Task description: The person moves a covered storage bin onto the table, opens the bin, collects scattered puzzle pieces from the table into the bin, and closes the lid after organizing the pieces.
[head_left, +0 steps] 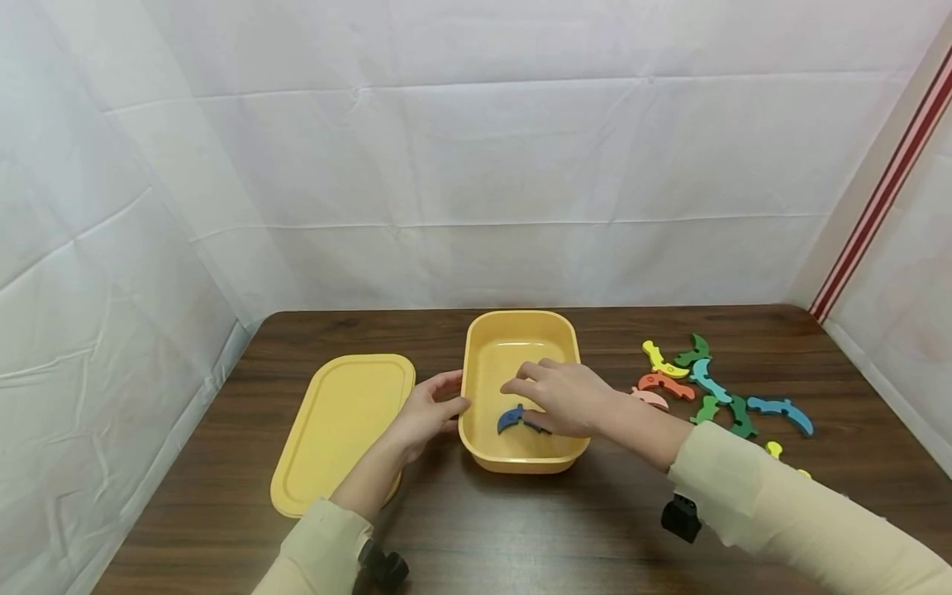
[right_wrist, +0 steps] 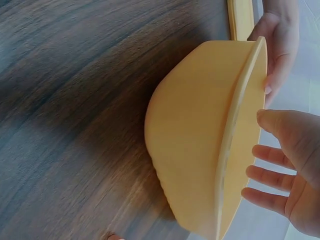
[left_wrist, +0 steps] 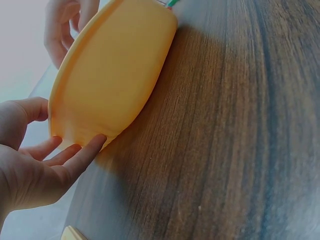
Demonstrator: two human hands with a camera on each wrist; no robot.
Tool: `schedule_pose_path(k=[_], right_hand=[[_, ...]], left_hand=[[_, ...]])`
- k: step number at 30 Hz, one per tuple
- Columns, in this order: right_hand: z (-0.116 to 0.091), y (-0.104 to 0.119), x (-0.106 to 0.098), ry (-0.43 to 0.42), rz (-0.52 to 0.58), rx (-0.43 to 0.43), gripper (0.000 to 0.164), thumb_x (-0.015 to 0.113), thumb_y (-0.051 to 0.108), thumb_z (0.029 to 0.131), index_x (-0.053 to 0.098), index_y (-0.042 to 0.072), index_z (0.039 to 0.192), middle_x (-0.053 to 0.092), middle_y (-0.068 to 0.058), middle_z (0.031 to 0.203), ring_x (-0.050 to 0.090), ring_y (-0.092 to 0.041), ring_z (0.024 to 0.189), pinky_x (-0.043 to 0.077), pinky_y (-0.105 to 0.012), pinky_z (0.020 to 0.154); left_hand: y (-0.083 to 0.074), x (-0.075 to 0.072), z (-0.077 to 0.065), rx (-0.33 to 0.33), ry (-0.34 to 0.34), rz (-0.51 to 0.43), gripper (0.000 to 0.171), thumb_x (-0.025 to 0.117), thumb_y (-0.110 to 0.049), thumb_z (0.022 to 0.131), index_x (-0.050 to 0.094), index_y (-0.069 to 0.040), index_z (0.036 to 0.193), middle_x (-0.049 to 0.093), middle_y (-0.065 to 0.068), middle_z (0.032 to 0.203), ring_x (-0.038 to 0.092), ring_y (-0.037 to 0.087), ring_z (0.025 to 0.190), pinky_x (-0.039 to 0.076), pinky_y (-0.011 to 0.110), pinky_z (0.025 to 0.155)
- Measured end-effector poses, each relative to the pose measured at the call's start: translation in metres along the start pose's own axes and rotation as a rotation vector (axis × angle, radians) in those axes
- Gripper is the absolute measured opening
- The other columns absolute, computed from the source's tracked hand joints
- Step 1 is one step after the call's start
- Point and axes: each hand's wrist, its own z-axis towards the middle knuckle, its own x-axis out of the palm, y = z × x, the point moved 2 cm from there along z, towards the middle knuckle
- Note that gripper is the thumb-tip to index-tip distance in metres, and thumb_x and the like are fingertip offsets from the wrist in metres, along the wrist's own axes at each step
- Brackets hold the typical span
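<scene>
A deep yellow container point(head_left: 522, 467) with rounded corners stands on the table. My left hand point(head_left: 427, 413) holds its left side, thumb over the rim and fingertips against the outer wall, as the left wrist view point(left_wrist: 40, 165) confirms. Inside lies a dark blue crescent-shaped piece point(head_left: 509, 419), partly covered by my right hand point(head_left: 561, 399). That hand hovers over the container's right side with its fingers spread. In the right wrist view, the right hand's fingers point(right_wrist: 272, 177) are apart and nothing shows between them.
A flat yellow lid point(head_left: 345, 426) lies left of the container. Several small curved pieces are scattered to the right, among them a yellow one point(head_left: 662, 361), an orange one point(head_left: 667, 385) and a light blue one point(head_left: 781, 411). White cloth point(head_left: 483, 182) hangs behind the table.
</scene>
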Motion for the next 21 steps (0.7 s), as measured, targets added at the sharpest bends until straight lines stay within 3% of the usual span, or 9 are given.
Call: schedule_pose_path(k=[5, 14, 21], right_hand=[[-0.006, 0.000, -0.002, -0.041, -0.022, -0.023, 0.039, 0.066, 0.033, 0.084, 0.058, 0.021, 0.120, 0.058, -0.001, 0.113, 0.059, -0.019, 0.096, 0.054, -0.032, 0.070], [-0.019, -0.008, -0.009, -0.030, -0.032, -0.003, 0.044, 0.065, 0.037, 0.084, 0.056, 0.020, 0.123, 0.055, -0.004, 0.124, 0.055, -0.023, 0.109, 0.051, -0.039, 0.084], [-0.036, -0.026, -0.018, -0.072, -0.023, 0.030, 0.047, 0.068, 0.035, 0.081, 0.056, 0.020, 0.124, 0.054, -0.005, 0.126, 0.054, -0.026, 0.110, 0.052, -0.041, 0.081]], left_hand=[[0.000, -0.002, 0.000, -0.002, -0.002, -0.002, 0.052, 0.054, -0.002, 0.088, 0.038, 0.002, 0.137, 0.041, 0.023, 0.137, 0.051, 0.037, 0.115, 0.051, 0.042, 0.086], [0.000, -0.003, 0.000, 0.004, -0.004, 0.001, 0.052, 0.054, -0.002, 0.088, 0.037, 0.002, 0.137, 0.040, 0.023, 0.137, 0.051, 0.037, 0.115, 0.051, 0.043, 0.085], [0.001, -0.003, 0.000, -0.003, 0.003, -0.004, 0.053, 0.055, -0.003, 0.087, 0.037, 0.002, 0.137, 0.039, 0.023, 0.138, 0.050, 0.037, 0.116, 0.051, 0.043, 0.087]])
